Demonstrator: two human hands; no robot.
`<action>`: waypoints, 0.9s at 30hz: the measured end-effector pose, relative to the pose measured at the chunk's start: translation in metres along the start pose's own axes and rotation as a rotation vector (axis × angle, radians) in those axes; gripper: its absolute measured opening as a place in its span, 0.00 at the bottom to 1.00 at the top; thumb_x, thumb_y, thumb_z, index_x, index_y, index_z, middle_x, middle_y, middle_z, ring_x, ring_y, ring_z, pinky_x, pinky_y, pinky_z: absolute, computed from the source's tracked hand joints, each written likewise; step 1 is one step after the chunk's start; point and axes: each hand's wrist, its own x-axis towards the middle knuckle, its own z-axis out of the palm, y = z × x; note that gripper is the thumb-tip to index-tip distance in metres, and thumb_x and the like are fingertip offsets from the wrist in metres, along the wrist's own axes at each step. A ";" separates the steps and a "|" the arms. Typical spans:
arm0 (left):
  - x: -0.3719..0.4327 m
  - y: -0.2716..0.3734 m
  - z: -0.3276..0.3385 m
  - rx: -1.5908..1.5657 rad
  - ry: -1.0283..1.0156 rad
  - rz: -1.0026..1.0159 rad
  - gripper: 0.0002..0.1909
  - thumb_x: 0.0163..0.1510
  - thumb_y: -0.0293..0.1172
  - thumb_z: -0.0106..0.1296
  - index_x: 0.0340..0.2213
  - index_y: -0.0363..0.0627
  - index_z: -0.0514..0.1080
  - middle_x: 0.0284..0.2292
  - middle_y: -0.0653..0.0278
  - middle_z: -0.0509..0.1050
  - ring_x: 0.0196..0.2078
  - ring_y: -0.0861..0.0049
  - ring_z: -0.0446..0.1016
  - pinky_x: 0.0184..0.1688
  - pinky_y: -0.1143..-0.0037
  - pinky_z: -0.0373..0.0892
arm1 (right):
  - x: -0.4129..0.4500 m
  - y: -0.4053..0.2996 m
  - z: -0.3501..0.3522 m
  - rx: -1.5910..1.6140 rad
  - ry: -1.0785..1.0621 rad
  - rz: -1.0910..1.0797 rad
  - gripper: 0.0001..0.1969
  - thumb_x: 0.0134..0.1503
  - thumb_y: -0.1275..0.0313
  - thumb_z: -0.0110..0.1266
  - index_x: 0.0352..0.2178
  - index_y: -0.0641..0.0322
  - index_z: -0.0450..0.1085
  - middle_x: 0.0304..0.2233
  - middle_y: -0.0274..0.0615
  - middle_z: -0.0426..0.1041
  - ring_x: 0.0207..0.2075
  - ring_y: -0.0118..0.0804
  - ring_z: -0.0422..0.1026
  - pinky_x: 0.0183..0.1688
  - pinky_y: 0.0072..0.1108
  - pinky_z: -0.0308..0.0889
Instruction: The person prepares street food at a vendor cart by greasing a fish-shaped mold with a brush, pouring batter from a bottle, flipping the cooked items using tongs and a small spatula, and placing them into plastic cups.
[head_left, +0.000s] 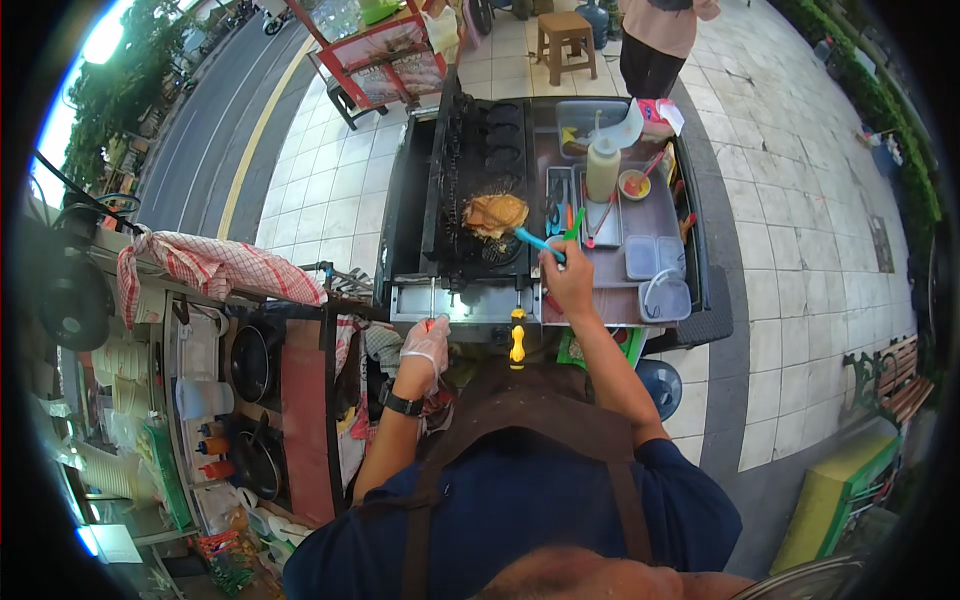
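Observation:
My right hand (568, 279) grips the handle of a light blue spatula (534, 241), whose head meets the lower right edge of browned batter food (495, 214) on a black moulded griddle (484, 157). A clear plastic glove covers my left hand (427, 337), which is closed around the end of the metal handle rod (433, 296) of the griddle's raised left plate (444, 172). Between my hands, a yellow handle (517, 341) sticks out from the griddle's lower plate. The underside of the food and the spatula's tip are partly hidden.
Right of the griddle, a tray (652, 217) holds a squeeze bottle (602, 171), a small bowl (634, 184) and plastic tubs (664, 300). Frying pans (253, 362) stand at the left. Beyond are a wooden stool (564, 41), a red-framed stall (390, 64) and a standing person (660, 34).

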 end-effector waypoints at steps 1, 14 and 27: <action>-0.001 -0.002 -0.002 0.005 -0.001 -0.006 0.12 0.59 0.41 0.46 0.29 0.47 0.64 0.12 0.75 0.57 0.10 0.84 0.54 0.11 0.79 0.52 | 0.001 0.001 -0.003 -0.029 0.034 -0.008 0.06 0.50 0.76 0.57 0.28 0.65 0.67 0.22 0.47 0.72 0.24 0.43 0.73 0.27 0.28 0.66; 0.012 -0.008 -0.008 -0.043 -0.044 -0.001 0.11 0.58 0.41 0.47 0.28 0.48 0.63 0.12 0.75 0.57 0.10 0.82 0.54 0.10 0.78 0.51 | 0.005 0.009 -0.028 -0.118 0.018 0.024 0.05 0.51 0.76 0.56 0.29 0.65 0.67 0.24 0.47 0.72 0.26 0.45 0.73 0.28 0.29 0.66; 0.008 -0.007 0.022 0.006 -0.189 0.028 0.13 0.60 0.43 0.46 0.30 0.47 0.60 0.12 0.73 0.58 0.10 0.81 0.57 0.10 0.77 0.55 | 0.041 0.108 -0.022 -0.259 0.153 0.204 0.13 0.50 0.69 0.59 0.33 0.65 0.66 0.28 0.51 0.74 0.31 0.47 0.75 0.34 0.30 0.69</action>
